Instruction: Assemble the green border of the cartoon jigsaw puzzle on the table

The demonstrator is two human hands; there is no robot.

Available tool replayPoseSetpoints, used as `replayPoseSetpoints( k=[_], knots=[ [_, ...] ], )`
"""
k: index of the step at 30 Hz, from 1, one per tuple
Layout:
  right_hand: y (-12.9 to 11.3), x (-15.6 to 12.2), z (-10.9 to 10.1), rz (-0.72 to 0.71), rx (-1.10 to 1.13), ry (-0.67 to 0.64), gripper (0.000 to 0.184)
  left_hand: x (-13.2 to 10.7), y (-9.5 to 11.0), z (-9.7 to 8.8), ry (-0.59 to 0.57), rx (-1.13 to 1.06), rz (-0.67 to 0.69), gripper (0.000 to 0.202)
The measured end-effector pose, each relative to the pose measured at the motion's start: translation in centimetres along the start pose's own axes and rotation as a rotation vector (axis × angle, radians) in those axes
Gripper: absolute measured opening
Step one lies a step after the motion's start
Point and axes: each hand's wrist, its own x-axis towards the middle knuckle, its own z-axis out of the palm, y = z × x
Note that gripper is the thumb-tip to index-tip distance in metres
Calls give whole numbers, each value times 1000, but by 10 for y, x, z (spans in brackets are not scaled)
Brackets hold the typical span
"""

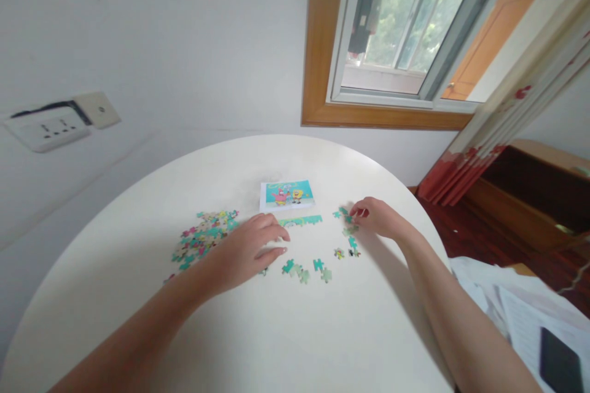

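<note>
My left hand (255,244) hovers over the table between the heap of jigsaw pieces (198,241) and a joined strip of pieces (308,220). Its thumb and fingers are apart, and nothing shows between them. At the right, my right hand (378,216) has its fingers bent together on a green puzzle piece (345,214), partly covered by the fingertips. Below it lie more loose pieces (353,242). Several green pieces (295,269) sit nearer to me, with a pair of pieces (322,270) beside them. Behind the strip is a small picture box (289,194) with cartoon figures.
Everything lies on a round white table (286,331) against the wall. A wood-framed window (401,24) is above its far side. To the right are a red-and-white curtain (465,159), papers (520,313) and a dark phone (559,359). A wall socket (55,128) is at the left.
</note>
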Motion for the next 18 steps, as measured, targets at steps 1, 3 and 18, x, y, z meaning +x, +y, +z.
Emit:
replayPoseSetpoints(
  k=[1,3,18],
  knots=[
    [0,0,0,-5,-1,2,15,-1,-6,-2,15,12,-8,18],
    [-1,1,1,-11,4,4,15,-2,-18,-4,37,42,-46,18],
    [-12,-3,2,40,627,-93,7,-4,-33,-3,46,84,-44,21]
  ],
)
